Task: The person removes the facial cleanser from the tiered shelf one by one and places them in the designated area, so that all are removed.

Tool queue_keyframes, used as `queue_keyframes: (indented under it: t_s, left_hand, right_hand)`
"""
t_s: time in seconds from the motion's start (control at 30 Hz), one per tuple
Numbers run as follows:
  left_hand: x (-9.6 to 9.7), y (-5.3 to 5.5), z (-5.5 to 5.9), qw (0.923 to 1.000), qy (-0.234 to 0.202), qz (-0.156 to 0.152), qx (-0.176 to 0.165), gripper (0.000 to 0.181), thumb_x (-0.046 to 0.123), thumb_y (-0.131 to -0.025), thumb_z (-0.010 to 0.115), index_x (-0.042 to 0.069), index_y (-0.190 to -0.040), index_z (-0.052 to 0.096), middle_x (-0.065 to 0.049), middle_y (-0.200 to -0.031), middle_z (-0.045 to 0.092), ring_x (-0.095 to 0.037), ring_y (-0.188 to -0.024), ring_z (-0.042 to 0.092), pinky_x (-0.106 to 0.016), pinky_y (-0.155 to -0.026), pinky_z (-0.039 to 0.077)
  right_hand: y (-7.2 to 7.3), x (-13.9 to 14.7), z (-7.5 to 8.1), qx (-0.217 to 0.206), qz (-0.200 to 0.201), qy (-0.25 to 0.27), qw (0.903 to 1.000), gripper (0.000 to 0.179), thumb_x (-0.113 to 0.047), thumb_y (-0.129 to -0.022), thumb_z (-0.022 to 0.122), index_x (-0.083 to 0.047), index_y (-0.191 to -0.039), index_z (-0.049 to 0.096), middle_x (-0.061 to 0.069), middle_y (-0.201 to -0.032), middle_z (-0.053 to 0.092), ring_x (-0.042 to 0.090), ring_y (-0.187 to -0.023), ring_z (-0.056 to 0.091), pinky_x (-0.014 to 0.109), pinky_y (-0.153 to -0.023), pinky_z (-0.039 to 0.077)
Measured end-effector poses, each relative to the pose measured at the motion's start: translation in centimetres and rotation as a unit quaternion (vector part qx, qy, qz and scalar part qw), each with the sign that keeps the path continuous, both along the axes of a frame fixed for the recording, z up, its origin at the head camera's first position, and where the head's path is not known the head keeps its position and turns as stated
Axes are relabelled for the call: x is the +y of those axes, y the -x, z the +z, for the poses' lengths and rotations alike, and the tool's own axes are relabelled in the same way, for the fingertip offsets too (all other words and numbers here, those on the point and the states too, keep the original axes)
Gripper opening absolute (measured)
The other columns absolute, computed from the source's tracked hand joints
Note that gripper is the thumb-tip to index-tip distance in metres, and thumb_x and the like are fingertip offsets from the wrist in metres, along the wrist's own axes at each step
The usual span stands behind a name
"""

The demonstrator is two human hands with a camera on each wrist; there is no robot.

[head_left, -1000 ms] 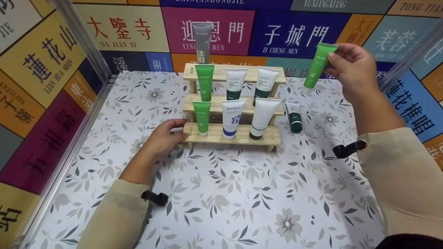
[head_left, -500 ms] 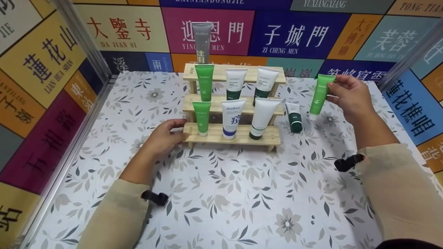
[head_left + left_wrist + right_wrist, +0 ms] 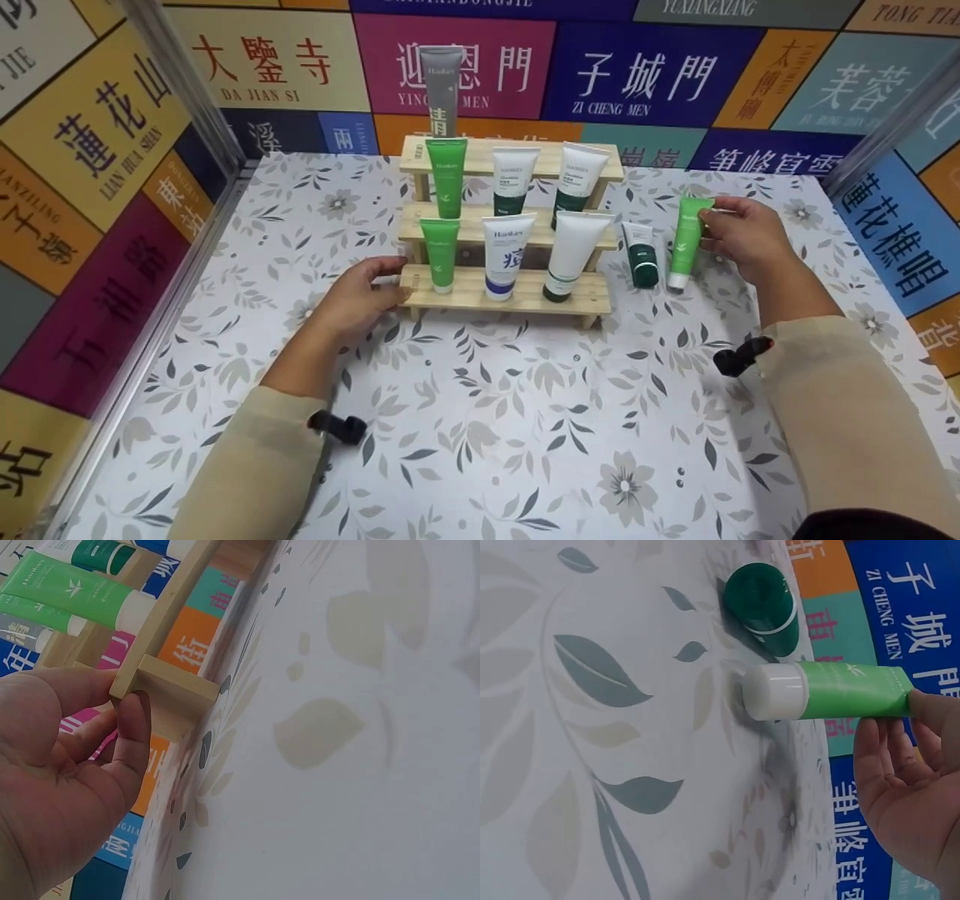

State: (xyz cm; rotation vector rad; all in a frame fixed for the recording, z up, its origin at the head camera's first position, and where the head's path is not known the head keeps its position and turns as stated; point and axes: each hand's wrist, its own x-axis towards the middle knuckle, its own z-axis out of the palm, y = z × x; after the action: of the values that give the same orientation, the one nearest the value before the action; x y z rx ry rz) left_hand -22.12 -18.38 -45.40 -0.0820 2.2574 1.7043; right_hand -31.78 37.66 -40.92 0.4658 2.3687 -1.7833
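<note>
My right hand (image 3: 742, 236) pinches a green tube (image 3: 684, 244) with a white cap by its flat end. The cap points down, close to the tabletop; whether it touches cannot be told. Just left of it, a white tube with a dark green cap (image 3: 639, 255) lies on the table. My left hand (image 3: 360, 296) grips the left front corner of the three-step wooden rack (image 3: 525, 306), thumb and fingers on the step's edge in the left wrist view. Cap down on the front step stand a small green tube (image 3: 440, 255), a white-and-blue tube (image 3: 507, 256) and a plain white tube (image 3: 576, 255).
On the middle step are a taller green tube (image 3: 448, 178) and two white tubes with dark green bottoms (image 3: 514, 180). A grey tube (image 3: 442, 94) stands on the top step. Printed panels (image 3: 457, 64) wall the back and sides of the flower-patterned table (image 3: 450, 450).
My right hand has come down with the green tube, from in front of the back wall to beside the lying tube. The left hand keeps its hold on the rack.
</note>
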Motion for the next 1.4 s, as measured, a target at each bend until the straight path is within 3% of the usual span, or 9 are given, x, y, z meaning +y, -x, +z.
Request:
queue_keyframes:
  t_s: [0.13, 0.33, 0.53, 0.73, 0.93, 1.23, 1.4]
  left_hand:
    - [0.1, 0.0, 0.1, 1.0, -0.006, 0.001, -0.003, 0.06, 0.01, -0.1, 0.068, 0.009, -0.157, 0.051, -0.009, -0.161, 0.051, -0.025, -0.121, 0.065, -0.031, -0.087, 0.062]
    - [0.1, -0.1, 0.0, 0.9998, -0.015, 0.009, -0.006, 0.059, 0.011, -0.099, 0.069, 0.011, -0.156, 0.052, -0.007, -0.159, 0.053, -0.023, -0.115, 0.067, -0.033, -0.085, 0.062]
    - [0.1, -0.2, -0.3, 0.9996, -0.022, 0.007, -0.017, 0.06, 0.012, -0.1, 0.07, 0.012, -0.157, 0.051, -0.005, -0.159, 0.052, -0.02, -0.102, 0.069, -0.032, -0.079, 0.062]
    - [0.0, -0.1, -0.3, 0.9996, -0.023, 0.006, -0.013, 0.06, 0.011, -0.1, 0.07, 0.011, -0.157, 0.051, -0.006, -0.16, 0.052, -0.02, -0.107, 0.07, -0.032, -0.082, 0.062]
    - [-0.1, 0.0, -0.2, 0.9999, -0.012, -0.004, 0.006, 0.06, 0.011, -0.1, 0.07, 0.007, -0.156, 0.051, -0.011, -0.16, 0.052, -0.023, -0.116, 0.068, -0.03, -0.085, 0.062]
    - [-0.1, -0.1, -0.3, 0.9998, -0.018, -0.002, 0.0, 0.061, 0.012, -0.1, 0.07, 0.007, -0.157, 0.05, -0.01, -0.16, 0.052, -0.023, -0.118, 0.068, -0.033, -0.088, 0.062]
    - [-0.1, -0.1, -0.3, 0.9998, -0.022, 0.003, 0.0, 0.061, 0.011, -0.099, 0.07, 0.008, -0.157, 0.05, -0.009, -0.16, 0.053, -0.025, -0.12, 0.068, -0.032, -0.09, 0.062]
  right_hand:
    - [0.4, -0.1, -0.5, -0.011, -0.006, -0.023, 0.9997, 0.06, -0.037, -0.105, 0.067, -0.018, -0.158, 0.047, -0.011, -0.123, 0.061, 0.001, -0.101, 0.069, 0.02, -0.086, 0.061]
    - [1.0, -0.2, -1.2, -0.03, -0.029, -0.004, 0.9991, 0.056, -0.039, -0.103, 0.071, -0.021, -0.153, 0.053, -0.01, -0.124, 0.061, 0.006, -0.11, 0.065, 0.023, -0.094, 0.061]
    - [1.6, -0.7, -2.4, -0.044, -0.05, 0.008, 0.9978, 0.065, -0.037, -0.103, 0.072, -0.018, -0.161, 0.048, -0.009, -0.127, 0.061, 0.009, -0.115, 0.063, 0.023, -0.096, 0.06]
    - [2.4, -1.3, -3.4, -0.06, -0.075, -0.004, 0.9953, 0.064, -0.036, -0.103, 0.072, -0.019, -0.16, 0.05, -0.008, -0.128, 0.063, 0.01, -0.114, 0.063, 0.023, -0.095, 0.06]
    - [3.1, -1.4, -4.1, -0.073, -0.069, -0.054, 0.9935, 0.063, -0.04, -0.104, 0.069, -0.019, -0.16, 0.05, -0.007, -0.131, 0.061, 0.008, -0.111, 0.062, 0.022, -0.094, 0.06]
    - [3.2, -1.5, -4.3, -0.092, -0.063, -0.071, 0.9912, 0.063, -0.042, -0.104, 0.069, -0.02, -0.16, 0.05, -0.002, -0.147, 0.056, 0.008, -0.115, 0.061, 0.021, -0.096, 0.06]
    - [3.2, -1.6, -4.2, -0.089, -0.053, -0.083, 0.9912, 0.062, -0.041, -0.105, 0.068, -0.019, -0.16, 0.051, -0.003, -0.141, 0.059, 0.008, -0.113, 0.063, 0.022, -0.096, 0.06]
